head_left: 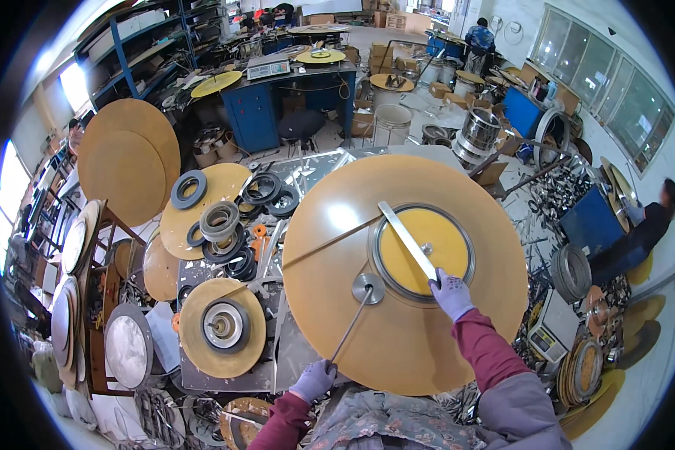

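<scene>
A large round tan board [442,352] lies in front of me. On it sits a metal ring [469,251] around a yellow disc [446,232] with a small centre knob. My right hand [453,294], in a light purple glove, grips the near end of a flat silver bar [406,238] that slants across the ring. My left hand [315,380], gloved alike, is closed around a thin metal rod [350,330]. The rod's far end meets a small round steel disc [375,283] on the board, left of the ring. A dark narrow strip [330,242] slants across the board's left part.
Left of the board are a smaller tan disc [195,349] with a grey wheel-like part [226,325], and several black rings [261,187]. Farther off stands a blue workbench [247,116]. Metal scraps [559,187] and a person [637,232] are at the right.
</scene>
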{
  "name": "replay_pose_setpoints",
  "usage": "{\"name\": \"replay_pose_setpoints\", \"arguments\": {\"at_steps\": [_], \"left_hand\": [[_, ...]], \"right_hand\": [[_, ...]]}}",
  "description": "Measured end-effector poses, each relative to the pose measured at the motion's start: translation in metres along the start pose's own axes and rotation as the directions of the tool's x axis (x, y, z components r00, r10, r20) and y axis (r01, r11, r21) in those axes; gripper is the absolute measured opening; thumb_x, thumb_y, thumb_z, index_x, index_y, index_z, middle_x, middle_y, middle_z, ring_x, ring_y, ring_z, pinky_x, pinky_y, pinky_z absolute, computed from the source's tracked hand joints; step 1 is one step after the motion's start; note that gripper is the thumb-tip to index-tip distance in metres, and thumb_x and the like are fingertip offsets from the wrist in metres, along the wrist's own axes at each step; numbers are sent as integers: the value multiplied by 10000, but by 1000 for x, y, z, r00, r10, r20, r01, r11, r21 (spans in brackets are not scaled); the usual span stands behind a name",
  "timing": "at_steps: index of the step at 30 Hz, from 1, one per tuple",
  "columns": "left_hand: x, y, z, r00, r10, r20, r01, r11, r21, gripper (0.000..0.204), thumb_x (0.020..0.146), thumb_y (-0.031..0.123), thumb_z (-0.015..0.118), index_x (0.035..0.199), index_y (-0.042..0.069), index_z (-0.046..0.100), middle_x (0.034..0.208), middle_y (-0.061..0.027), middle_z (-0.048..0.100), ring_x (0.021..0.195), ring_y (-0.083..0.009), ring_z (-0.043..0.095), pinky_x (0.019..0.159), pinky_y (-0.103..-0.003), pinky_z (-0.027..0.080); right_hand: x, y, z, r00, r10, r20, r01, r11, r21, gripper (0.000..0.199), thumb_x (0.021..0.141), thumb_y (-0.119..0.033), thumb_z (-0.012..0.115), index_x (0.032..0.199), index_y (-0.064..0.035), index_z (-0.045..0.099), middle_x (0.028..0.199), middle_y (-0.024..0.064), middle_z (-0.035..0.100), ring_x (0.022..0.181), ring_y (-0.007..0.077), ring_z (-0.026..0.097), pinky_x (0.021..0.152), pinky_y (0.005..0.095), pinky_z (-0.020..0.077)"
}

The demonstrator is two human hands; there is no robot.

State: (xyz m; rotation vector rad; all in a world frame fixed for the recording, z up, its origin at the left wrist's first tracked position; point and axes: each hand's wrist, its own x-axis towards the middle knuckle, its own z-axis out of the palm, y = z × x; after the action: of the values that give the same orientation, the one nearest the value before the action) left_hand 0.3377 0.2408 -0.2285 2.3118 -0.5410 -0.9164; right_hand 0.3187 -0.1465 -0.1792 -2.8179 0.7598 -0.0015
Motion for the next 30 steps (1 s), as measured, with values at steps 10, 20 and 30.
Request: {"name": "replay_pose_setpoints", "arguments": {"at_steps": [10,20,30], "left_hand": [[-1,-3,4,1000,18,9,-18,1000,24,314,907,276,492,959,-4,623,886,-245,646,879,-415,613,801,-478,474],[2,-13,13,1000,31,-1,-31,999,-36,303,909,271,487,923,-4,615,876,-247,642,865,-419,609,771,-487,468],[-1,-8,9,999,35,-19,-35,999,6,297,906,243,494,884,-8,652,838,-201,668,847,-366,640,783,-438,486]], "right_hand": [[-1,-2,-3,1000,1,25,-1,1000,20,396,898,-357,528,1160,-60,504,889,186,657,859,340,643,746,448,506],[-2,-3,0,1000,8,15,-8,1000,5,398,900,-356,528,1168,-62,507,917,185,660,884,338,640,768,445,505],[0,-5,-4,1000,7,22,-7,1000,-1,385,900,-346,533,1158,-62,507,899,182,660,866,336,645,758,447,507]]}}
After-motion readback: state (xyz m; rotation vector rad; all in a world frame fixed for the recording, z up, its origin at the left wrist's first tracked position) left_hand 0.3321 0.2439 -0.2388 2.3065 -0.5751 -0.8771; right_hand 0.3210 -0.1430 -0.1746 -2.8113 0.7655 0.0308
